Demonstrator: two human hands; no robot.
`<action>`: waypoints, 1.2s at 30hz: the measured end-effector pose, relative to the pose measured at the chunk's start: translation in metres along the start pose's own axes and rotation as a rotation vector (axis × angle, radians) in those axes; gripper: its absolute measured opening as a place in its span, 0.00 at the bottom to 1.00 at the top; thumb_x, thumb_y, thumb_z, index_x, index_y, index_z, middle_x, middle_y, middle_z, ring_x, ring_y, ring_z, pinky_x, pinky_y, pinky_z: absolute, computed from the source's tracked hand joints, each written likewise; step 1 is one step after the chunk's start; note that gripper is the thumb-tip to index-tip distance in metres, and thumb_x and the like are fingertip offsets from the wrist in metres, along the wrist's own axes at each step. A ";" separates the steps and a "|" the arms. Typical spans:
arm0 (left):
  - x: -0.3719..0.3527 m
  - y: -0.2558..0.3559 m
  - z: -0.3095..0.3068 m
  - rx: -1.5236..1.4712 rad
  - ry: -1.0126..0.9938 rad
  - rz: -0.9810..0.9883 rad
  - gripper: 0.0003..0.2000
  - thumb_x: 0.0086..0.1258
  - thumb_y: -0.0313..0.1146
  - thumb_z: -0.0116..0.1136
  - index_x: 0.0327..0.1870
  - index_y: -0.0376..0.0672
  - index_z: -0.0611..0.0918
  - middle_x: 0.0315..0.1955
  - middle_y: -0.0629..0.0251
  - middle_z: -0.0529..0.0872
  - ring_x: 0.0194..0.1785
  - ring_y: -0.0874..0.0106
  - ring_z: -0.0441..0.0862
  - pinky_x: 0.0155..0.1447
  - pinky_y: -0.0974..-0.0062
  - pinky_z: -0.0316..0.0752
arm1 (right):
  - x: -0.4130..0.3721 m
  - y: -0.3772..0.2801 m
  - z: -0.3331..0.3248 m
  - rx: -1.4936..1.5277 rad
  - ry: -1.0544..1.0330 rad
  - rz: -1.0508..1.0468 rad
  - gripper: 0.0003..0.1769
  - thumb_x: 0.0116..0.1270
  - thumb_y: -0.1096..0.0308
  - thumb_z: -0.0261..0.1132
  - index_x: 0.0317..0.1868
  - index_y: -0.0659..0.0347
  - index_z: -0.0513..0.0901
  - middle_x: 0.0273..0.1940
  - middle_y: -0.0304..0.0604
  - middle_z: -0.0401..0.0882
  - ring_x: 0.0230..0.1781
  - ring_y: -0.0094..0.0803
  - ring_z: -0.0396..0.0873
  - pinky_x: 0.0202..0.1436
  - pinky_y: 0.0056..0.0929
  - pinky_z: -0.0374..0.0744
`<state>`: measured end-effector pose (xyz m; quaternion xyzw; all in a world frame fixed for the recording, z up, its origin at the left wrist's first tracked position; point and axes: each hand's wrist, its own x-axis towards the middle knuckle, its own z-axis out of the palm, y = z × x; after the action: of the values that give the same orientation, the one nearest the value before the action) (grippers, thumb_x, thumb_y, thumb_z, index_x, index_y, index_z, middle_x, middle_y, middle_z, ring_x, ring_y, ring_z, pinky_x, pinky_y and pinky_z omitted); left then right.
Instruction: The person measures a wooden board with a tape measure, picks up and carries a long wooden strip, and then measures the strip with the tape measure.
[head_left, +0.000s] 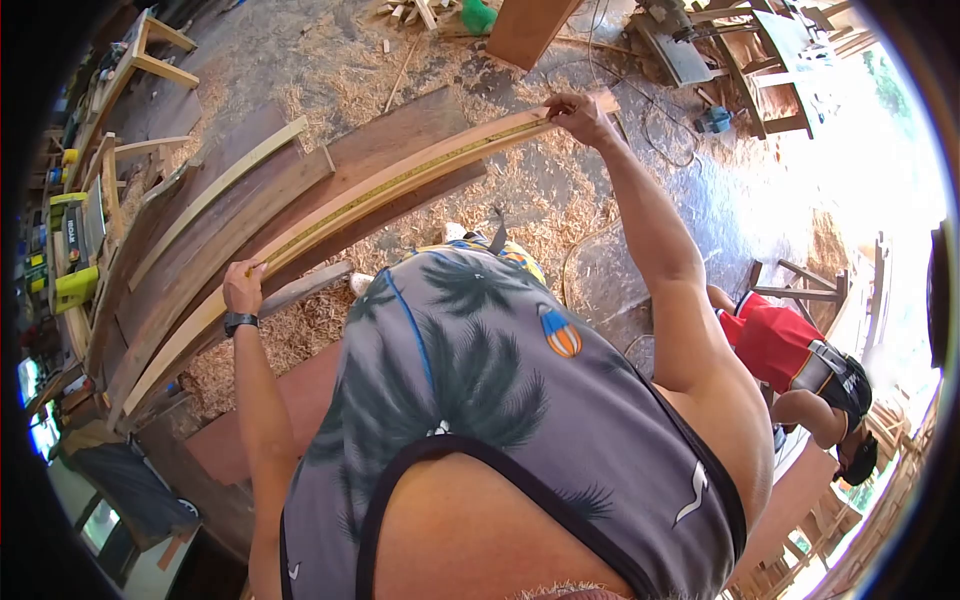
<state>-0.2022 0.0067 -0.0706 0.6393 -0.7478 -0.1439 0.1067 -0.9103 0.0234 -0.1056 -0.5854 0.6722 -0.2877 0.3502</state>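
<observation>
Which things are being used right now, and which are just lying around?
Being used:
- yellow measuring tape
- long pale board under it
- left hand and right hand, at the tape

Probably just lying around:
- wood shavings
- something green
- brown panel

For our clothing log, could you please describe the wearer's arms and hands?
The sleeveless grey top, printed with dark palms and edged black, leaves both arms bare. The left hand and right hand are gloveless; a dark watch-like band circles the left wrist.
</observation>
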 end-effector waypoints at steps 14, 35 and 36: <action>0.001 -0.029 -0.008 -0.003 0.002 -0.031 0.11 0.62 0.38 0.67 0.38 0.38 0.87 0.38 0.55 0.86 0.45 0.57 0.83 0.51 0.65 0.75 | 0.017 -0.016 0.007 0.110 -0.197 0.051 0.12 0.62 0.79 0.62 0.47 0.66 0.83 0.38 0.43 0.86 0.41 0.26 0.84 0.49 0.24 0.81; 0.002 -0.037 -0.007 0.054 -0.014 -0.025 0.09 0.59 0.37 0.68 0.36 0.41 0.87 0.38 0.58 0.86 0.44 0.57 0.82 0.49 0.64 0.75 | 0.009 -0.016 0.015 0.280 -0.072 0.093 0.14 0.58 0.83 0.65 0.46 0.68 0.83 0.38 0.42 0.86 0.41 0.25 0.84 0.50 0.23 0.81; 0.001 -0.036 -0.007 0.054 -0.013 -0.034 0.09 0.59 0.37 0.68 0.36 0.41 0.87 0.38 0.58 0.86 0.44 0.57 0.82 0.49 0.64 0.75 | 0.009 -0.012 0.016 0.315 -0.071 0.098 0.15 0.57 0.84 0.64 0.47 0.68 0.83 0.39 0.41 0.85 0.42 0.25 0.83 0.51 0.22 0.80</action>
<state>-0.1667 -0.0002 -0.0762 0.6538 -0.7410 -0.1295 0.0819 -0.8905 0.0129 -0.1065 -0.4997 0.6338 -0.3513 0.4746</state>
